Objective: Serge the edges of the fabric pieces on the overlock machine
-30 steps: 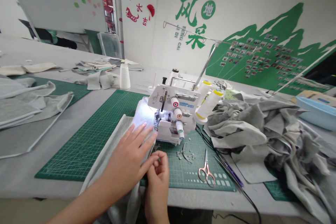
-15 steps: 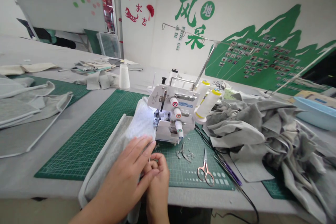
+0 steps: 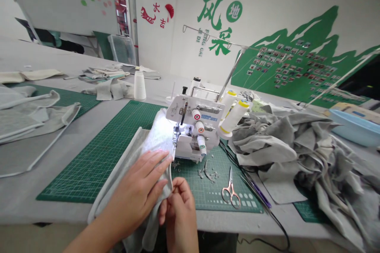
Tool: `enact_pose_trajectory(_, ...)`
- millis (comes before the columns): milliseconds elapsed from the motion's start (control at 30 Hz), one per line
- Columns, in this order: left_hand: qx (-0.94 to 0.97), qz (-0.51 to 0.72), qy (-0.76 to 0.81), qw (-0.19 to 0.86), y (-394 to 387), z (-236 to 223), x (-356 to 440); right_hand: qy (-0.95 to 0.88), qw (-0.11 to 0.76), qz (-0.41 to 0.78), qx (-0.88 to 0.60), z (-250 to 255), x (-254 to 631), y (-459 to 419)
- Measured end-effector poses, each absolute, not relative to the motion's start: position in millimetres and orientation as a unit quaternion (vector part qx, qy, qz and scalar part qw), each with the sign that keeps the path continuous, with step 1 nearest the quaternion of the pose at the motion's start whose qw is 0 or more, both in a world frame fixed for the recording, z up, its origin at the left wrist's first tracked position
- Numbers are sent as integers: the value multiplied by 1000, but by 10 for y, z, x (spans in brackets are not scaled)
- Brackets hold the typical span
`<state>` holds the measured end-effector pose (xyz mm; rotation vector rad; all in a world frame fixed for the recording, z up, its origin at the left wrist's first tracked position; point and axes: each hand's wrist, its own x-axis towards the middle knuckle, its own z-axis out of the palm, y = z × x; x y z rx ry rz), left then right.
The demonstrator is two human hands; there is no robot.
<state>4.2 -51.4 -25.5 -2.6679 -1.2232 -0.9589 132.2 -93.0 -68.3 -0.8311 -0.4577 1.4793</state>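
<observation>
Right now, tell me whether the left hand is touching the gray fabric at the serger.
Touching. The head view shows the left hand laid flat on the gray fabric, just in front of the serger.

The grey fabric [image 3: 157, 136] I pinch, pale along its left border, droops over the front edge of the bench [image 3: 219, 221] and reaches up to the upright white sewing machine [image 3: 182, 146], brightly lit there.

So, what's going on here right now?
A person's left hand lies on a piece of gray fabric, which runs up to the lit working area of a white sewing machine. The fingers of the right hand hold the fabric's edge, nearer the person. Scissors lie on the green mat, to the right of the hands.
</observation>
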Motion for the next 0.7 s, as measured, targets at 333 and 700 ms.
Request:
enact_pose_trajectory(333,-860,-333,-384,40,-464,-270,46,-360,441,685,-454,-721,1349,-962)
enact_pose_trajectory(700,-865,-316,-386,51,-443,-303,53,-301,539,647,-446,-952,1296,-1144)
